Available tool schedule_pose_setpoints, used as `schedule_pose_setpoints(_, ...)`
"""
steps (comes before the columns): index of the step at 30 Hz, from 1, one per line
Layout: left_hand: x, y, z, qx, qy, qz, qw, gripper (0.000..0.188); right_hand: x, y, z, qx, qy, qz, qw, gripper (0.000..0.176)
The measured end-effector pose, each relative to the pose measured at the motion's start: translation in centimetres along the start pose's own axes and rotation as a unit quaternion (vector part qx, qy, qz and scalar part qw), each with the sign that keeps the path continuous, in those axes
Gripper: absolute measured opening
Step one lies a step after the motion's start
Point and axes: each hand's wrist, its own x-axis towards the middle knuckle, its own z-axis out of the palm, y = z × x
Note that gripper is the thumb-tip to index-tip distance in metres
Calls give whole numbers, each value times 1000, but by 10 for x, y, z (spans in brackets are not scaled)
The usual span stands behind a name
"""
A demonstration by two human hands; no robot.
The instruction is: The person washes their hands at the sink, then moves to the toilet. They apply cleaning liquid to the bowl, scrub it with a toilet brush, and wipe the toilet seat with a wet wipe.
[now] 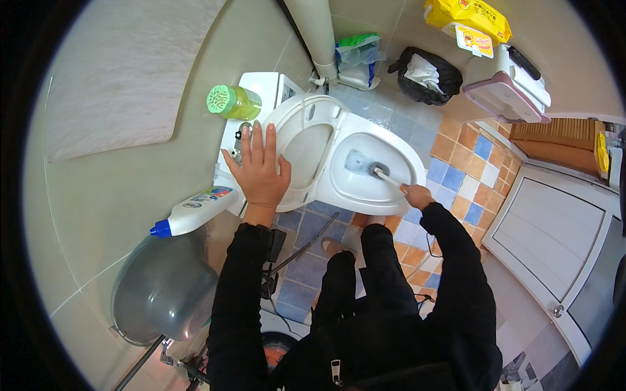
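Note:
My right hand grips the handle of a toilet brush. Its dark head is down inside the white toilet bowl, beside bluish water. My left hand is spread flat with the fingers apart, over the toilet tank and the near edge of the raised seat and lid; I cannot tell whether it presses on them. A jar of yellow-green liquid with a green lid lies on the tank. Just left of my wrist is a white cleaner bottle with a blue cap, also by the tank.
A grey plastic basin stands against the left wall. Behind the toilet are a pipe and a plastic package. A black-lined bin and a yellow wipes pack sit farther right. A white door borders the tiled floor.

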Motion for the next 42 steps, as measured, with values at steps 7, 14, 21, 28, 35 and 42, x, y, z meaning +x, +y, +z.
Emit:
schedule_pose_setpoints(7,-1,0,2,18,-8,5,1000,70,103,-74,45,-2,49,70,996,31)
schedule_pose_setpoints(14,0,-1,1,14,3,18,1000,70,47,-44,3,-67,118,51,989,36)
schedule_pose_setpoints(21,-4,0,-3,-14,-4,8,1000,71,-111,34,-12,-50,176,141,973,42)
schedule_pose_setpoints(28,-1,0,-4,-19,-4,7,1000,72,-140,-37,97,221,180,129,950,32)
schedule_pose_setpoints(35,-1,0,-3,-19,-3,8,1000,72,-46,-119,21,535,-93,86,835,33)
schedule_pose_setpoints(42,0,1,-1,-9,-6,7,1000,72,34,-84,18,632,-6,185,752,32)
